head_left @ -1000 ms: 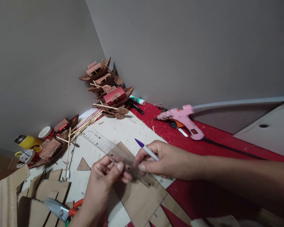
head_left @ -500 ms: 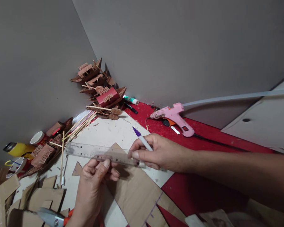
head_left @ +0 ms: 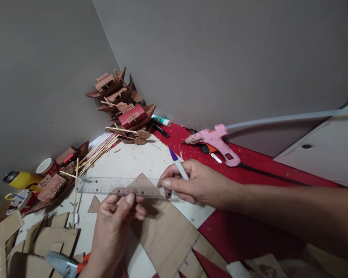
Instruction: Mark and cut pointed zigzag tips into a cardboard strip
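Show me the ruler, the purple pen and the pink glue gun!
ruler (head_left: pixel 118 186), head view, middle of its clear strip.
purple pen (head_left: pixel 179 166), head view, on its white barrel.
pink glue gun (head_left: pixel 214 137), head view, on its body.

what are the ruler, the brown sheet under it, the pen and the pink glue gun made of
The ruler looks like clear glossy plastic: the sheet shows through it. The sheet is likely cardboard, matte brown with raw cut edges. The pen has a smooth white plastic barrel, purple end. The glue gun is pink moulded plastic, nozzle crusted brown.
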`<state>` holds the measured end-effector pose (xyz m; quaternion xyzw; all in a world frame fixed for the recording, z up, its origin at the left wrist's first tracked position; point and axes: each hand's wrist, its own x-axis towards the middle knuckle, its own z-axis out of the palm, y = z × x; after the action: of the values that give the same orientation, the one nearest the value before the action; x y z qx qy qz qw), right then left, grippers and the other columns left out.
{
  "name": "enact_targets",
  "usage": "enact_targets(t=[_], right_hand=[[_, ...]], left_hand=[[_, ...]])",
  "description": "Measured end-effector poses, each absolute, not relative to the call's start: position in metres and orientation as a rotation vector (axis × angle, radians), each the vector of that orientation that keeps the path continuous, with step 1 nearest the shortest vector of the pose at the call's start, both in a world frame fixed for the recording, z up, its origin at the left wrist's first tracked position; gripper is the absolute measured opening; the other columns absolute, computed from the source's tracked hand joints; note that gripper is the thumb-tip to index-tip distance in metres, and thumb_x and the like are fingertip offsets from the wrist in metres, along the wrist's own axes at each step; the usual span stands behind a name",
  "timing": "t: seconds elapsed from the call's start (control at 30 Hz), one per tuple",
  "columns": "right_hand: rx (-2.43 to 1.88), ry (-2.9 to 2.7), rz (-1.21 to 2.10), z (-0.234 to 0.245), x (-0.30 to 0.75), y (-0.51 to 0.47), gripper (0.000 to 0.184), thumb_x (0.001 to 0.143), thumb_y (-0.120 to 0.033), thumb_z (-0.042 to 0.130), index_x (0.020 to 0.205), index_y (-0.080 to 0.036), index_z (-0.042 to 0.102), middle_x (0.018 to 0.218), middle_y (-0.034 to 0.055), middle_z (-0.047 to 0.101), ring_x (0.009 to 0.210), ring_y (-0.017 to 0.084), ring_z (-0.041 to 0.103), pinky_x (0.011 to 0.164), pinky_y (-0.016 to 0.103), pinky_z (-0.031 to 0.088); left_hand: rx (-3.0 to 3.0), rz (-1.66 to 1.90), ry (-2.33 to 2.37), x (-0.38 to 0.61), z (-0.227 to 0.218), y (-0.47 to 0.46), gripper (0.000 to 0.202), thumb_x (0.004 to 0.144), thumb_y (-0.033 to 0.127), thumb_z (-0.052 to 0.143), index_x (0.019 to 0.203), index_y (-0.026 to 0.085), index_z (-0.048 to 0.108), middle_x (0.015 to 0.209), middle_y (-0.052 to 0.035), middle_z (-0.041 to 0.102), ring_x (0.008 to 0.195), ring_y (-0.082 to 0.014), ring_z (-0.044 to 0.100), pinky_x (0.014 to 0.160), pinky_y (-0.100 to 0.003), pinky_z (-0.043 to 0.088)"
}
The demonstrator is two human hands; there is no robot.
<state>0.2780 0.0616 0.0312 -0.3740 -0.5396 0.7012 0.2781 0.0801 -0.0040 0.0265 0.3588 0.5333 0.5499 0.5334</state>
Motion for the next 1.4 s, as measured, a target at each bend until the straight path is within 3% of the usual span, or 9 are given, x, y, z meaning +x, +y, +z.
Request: enact_targets(t=[0.47, 0.77, 1.07, 1.17, 1.3, 1.4], right_hand=[[-0.977, -1.395, 1.893, 0.028, 0.276, 0.062, 0.012, 0.084, -0.02, 0.058, 0.073, -0.014, 0.06, 0.034, -0.011, 0.041, 0.03, 0.002, 0.028, 0.034, 0.016, 0.021], [-0.958, -1.347, 1.891, 0.025, 0.276, 0.064, 0.01, 0.082, -0.02, 0.06, 0.075, -0.013, 0.062, 0.052, -0.0054, 0.056, 0.033, 0.001, 0.034, 0.035, 0.017, 0.023], [-0.923, -1.373, 1.86, 0.025, 0.277, 0.065, 0.013, 0.083, -0.022, 0.057, 0.073, -0.014, 0.058, 0.038, -0.0101, 0.046, 0.031, 0.003, 0.03, 0.036, 0.018, 0.022], [-0.894, -1.392, 1.805, 0.022, 0.278, 0.065, 0.015, 0.083, -0.025, 0.058, 0.073, -0.014, 0.058, 0.041, -0.0094, 0.048, 0.032, 0.002, 0.03, 0.036, 0.018, 0.022], [-0.849, -1.376, 1.731, 0.02, 0.279, 0.067, 0.017, 0.083, -0.029, 0.058, 0.077, -0.013, 0.059, 0.058, -0.0034, 0.06, 0.034, 0.001, 0.032, 0.036, 0.018, 0.022], [-0.819, -1.382, 1.703, 0.018, 0.279, 0.069, 0.018, 0.083, -0.031, 0.057, 0.079, -0.013, 0.059, 0.065, -0.0009, 0.063, 0.035, 0.001, 0.034, 0.036, 0.018, 0.024]], left_hand=[[0.869, 1.321, 1.235, 0.079, 0.025, -0.005, 0.015, 0.07, 0.027, 0.081, 0.073, 0.014, 0.074, 0.07, -0.0058, 0.074, 0.052, -0.0104, 0.063, 0.054, -0.019, 0.052], [0.848, 1.317, 1.255, 0.078, 0.024, -0.003, 0.017, 0.069, 0.028, 0.082, 0.071, 0.013, 0.074, 0.068, -0.0064, 0.073, 0.054, -0.0121, 0.064, 0.053, -0.021, 0.052], [0.829, 1.371, 1.272, 0.077, 0.026, -0.005, 0.017, 0.067, 0.027, 0.083, 0.071, 0.013, 0.072, 0.068, -0.0073, 0.073, 0.052, -0.012, 0.063, 0.053, -0.021, 0.052], [0.787, 1.502, 1.289, 0.07, 0.032, -0.004, 0.021, 0.067, 0.026, 0.082, 0.082, 0.016, 0.072, 0.067, -0.0053, 0.072, 0.052, -0.0117, 0.062, 0.051, -0.02, 0.051], [0.634, 1.767, 1.282, 0.053, 0.045, 0.003, 0.019, 0.073, 0.023, 0.075, 0.09, 0.021, 0.068, 0.08, -0.0002, 0.071, 0.06, -0.0109, 0.063, 0.052, -0.019, 0.051], [0.637, 1.952, 1.399, 0.046, 0.057, 0.006, 0.013, 0.077, 0.023, 0.07, 0.089, 0.024, 0.068, 0.094, 0.0004, 0.07, 0.084, -0.0148, 0.067, 0.068, -0.024, 0.056]])
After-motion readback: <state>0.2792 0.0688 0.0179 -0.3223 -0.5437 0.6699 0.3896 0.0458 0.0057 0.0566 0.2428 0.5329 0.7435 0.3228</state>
